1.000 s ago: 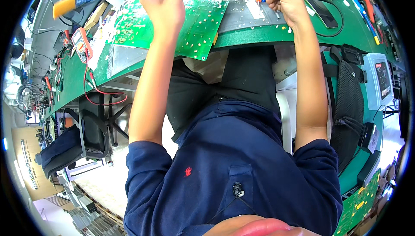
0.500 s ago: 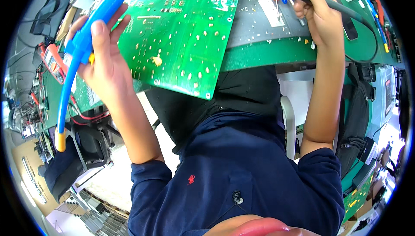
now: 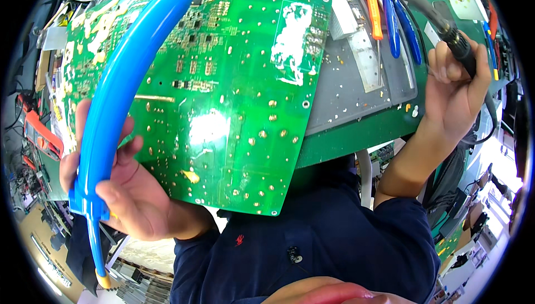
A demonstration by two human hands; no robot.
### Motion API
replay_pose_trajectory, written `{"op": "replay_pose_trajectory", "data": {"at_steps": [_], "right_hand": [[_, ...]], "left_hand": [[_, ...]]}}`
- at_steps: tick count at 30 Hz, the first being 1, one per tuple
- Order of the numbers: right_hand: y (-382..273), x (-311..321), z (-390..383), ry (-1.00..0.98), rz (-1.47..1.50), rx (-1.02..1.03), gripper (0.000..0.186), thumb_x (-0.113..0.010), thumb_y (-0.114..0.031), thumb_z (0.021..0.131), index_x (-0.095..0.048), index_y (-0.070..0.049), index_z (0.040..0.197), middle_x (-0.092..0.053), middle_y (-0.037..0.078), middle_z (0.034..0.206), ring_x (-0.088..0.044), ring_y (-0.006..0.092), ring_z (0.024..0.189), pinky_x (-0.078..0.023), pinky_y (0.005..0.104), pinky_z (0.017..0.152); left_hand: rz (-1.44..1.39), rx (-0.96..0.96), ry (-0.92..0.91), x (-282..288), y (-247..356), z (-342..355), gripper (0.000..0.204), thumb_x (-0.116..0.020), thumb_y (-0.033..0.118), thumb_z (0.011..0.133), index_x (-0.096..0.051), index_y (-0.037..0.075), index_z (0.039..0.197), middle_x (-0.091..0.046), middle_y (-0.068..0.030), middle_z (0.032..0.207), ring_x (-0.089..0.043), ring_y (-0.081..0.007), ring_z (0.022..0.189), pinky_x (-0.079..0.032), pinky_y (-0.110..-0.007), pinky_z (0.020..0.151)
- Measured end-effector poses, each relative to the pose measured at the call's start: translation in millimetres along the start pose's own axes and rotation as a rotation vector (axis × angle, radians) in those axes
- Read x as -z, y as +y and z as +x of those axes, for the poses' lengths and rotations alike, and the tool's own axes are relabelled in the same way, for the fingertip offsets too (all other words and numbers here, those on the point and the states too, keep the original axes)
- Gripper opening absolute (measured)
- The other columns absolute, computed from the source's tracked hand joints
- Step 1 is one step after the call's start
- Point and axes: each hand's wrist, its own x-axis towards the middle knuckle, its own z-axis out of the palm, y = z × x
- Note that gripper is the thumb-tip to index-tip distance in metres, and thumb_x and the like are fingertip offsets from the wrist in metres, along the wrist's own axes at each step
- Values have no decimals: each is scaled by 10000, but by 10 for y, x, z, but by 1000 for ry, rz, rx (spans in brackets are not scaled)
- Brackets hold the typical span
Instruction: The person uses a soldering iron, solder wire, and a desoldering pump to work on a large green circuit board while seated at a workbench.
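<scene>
Green circuit board (image 3: 239,89) reaches past the worktop (image 3: 356,137) edge. Over the board's left part, the left hand (image 3: 136,203) curls around a blue pump (image 3: 111,98); right of the board, the right hand (image 3: 454,95) closely grips a black iron (image 3: 461,52). Many joints (image 3: 252,141) look soldered; what remains, I cannot tell.

Green-topped workbench (image 3: 344,151) spans 2 to 3 o'clock, whitish glare (image 3: 506,153) at the 3 o'clock rim, pale curved chair arm (image 3: 365,177) near 4, light floor (image 3: 142,249) between 7 and 8, tan wall (image 3: 36,227) at 8.
</scene>
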Motion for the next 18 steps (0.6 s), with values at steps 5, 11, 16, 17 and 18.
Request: {"op": "replay_pose_trajectory", "data": {"at_steps": [5,11,16,17,18], "right_hand": [[0,0,26,-32,-3,39,448,-382,-293,989,-569,101,1091,-466,25,602,-370,122,587,-273,263,534],[22,-10,2,3,6,27,451,-383,-323,988,-578,75,1071,-490,31,593,-405,121,554,-300,256,518],[5,-5,4,-7,14,50,460,-381,-331,991,-571,78,1082,-501,37,618,-404,121,563,-295,256,519],[3,-1,10,-14,14,51,463,-380,-334,991,-570,78,1083,-503,39,625,-402,122,564,-294,256,520],[3,0,12,-21,13,53,466,-380,-338,992,-569,78,1084,-505,40,631,-401,123,566,-293,257,521]], "left_hand": [[-31,3,45,7,29,-34,423,-463,258,961,-391,12,1298,-286,-334,1405,-556,-333,1123,-504,-308,854],[-52,35,66,53,58,-47,416,-478,226,953,-379,11,1295,-291,-320,1409,-530,-342,1150,-492,-305,845],[20,37,127,6,40,-36,400,-472,190,945,-385,10,1292,-299,-316,1402,-529,-344,1150,-501,-300,825],[112,47,182,-19,47,-36,420,-482,208,939,-380,15,1298,-264,-327,1414,-542,-343,1132,-508,-288,807],[203,57,236,-32,52,-35,440,-492,225,933,-376,20,1305,-230,-338,1426,-554,-342,1113,-516,-277,790]]}}
